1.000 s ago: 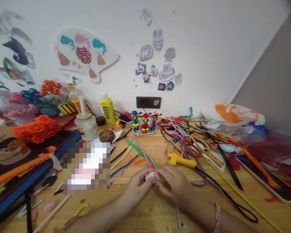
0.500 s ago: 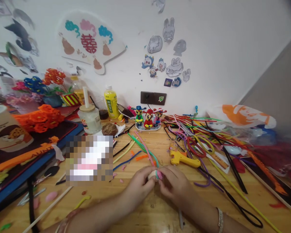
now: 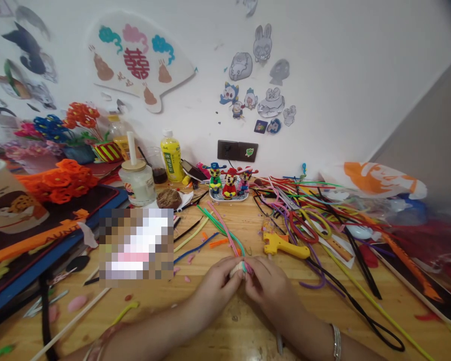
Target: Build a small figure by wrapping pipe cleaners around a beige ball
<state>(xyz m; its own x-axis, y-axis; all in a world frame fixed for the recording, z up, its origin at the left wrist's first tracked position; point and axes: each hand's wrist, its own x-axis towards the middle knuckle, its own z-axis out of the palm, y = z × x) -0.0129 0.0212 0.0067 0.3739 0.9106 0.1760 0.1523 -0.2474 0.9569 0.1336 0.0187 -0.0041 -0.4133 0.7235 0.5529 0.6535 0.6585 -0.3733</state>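
Between my fingertips, low over the middle of the table, is a small piece of wound pipe cleaners (image 3: 236,271) in cream, green and pink. My left hand (image 3: 220,281) is closed on its cream end. My right hand (image 3: 268,282) pinches the pink and green end, so the two hands nearly touch. A pink pipe cleaner (image 3: 224,225) and a green pipe cleaner (image 3: 221,229) stretch away from the held piece towards the back. My fingers hide part of the piece.
A yellow glue gun (image 3: 285,245) lies right of my hands, its black cord running forward. Tangled pipe cleaners (image 3: 285,195) cover the back right. Three small figures (image 3: 229,183) stand on a tray at the back. A yellow bottle (image 3: 172,156) and a glass jar (image 3: 137,183) stand left.
Both hands keep their grip, with only a slight shift of the fingers and the piece. The whole view has moved a little.
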